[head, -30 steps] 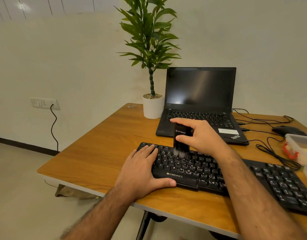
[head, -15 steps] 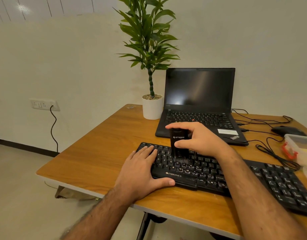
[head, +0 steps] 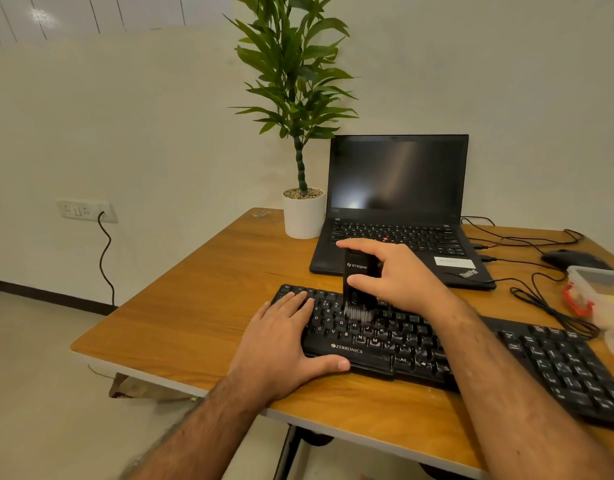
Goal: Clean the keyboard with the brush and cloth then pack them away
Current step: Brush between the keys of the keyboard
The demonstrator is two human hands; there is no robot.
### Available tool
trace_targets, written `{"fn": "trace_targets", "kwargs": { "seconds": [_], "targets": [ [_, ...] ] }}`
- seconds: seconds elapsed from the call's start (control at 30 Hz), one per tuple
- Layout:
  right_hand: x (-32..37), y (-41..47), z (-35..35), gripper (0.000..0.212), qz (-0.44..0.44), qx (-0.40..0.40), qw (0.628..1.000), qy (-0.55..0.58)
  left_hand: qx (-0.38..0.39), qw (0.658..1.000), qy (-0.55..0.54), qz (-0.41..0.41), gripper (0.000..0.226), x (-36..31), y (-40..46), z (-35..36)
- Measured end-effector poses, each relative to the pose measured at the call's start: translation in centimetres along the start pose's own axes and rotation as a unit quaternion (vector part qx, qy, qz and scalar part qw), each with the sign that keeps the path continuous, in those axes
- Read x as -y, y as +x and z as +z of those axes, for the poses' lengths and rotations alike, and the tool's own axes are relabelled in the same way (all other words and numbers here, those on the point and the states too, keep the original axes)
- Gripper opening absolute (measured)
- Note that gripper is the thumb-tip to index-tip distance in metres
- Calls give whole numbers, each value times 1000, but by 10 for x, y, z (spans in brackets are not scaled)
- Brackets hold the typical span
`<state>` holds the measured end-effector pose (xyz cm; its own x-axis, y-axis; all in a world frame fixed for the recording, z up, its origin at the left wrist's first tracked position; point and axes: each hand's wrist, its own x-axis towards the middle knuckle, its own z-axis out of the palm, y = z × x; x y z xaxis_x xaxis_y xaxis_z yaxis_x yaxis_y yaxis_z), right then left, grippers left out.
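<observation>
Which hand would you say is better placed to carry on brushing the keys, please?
The right hand: it already grips the brush, bristles down on the keyboard. The left hand lies flat on the keyboard's left end, steadying it.

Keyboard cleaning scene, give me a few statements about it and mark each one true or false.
1. The right hand holds the brush upright, bristles on the keyboard. True.
2. The left hand lifts the keyboard off the table. False: it rests flat on its left end.
3. The laptop is closed. False: it is open, screen dark.
4. A potted plant stands left of the laptop. True.
</observation>
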<state>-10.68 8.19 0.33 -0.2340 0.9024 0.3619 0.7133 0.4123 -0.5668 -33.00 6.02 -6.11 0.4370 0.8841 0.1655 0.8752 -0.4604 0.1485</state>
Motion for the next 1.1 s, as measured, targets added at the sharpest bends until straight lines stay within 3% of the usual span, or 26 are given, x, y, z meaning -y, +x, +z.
{"fn": "trace_targets", "kwargs": {
  "seconds": [0.1, 0.2, 0.4, 0.57, 0.73, 0.9, 1.03, 1.1],
  "targets": [
    [10, 7, -6, 60, -24, 53, 996, -70, -8, 1000, -4, 5, 125, 1, 1, 0],
    [10, 10, -11, 69, -26, 108, 991, -68, -18, 1000, -2, 13, 125, 3, 2, 3],
    [-4, -4, -6, 73, -22, 35, 999, 7, -20, 1000, 4, 23, 128, 2, 4, 3],
    [-4, -10, -3, 72, -23, -22, 996, -77, -18, 998, 38, 51, 136, 1, 7, 4],
    [-6, -17, -9, 69, -1, 32, 998, 53, -32, 997, 24, 64, 137, -8, 14, 8],
    [-3, -15, -4, 74, -4, -25, 1000, 5, -34, 997, 18, 61, 138, -6, 12, 8],
    [-3, -15, -21, 69, 8, 70, 997, -22, -36, 998, 10, 57, 139, -8, 13, 7],
    [-4, -17, -26, 68, 18, 74, 997, -29, -34, 998, 10, 58, 139, -8, 13, 7]
  ]
}}
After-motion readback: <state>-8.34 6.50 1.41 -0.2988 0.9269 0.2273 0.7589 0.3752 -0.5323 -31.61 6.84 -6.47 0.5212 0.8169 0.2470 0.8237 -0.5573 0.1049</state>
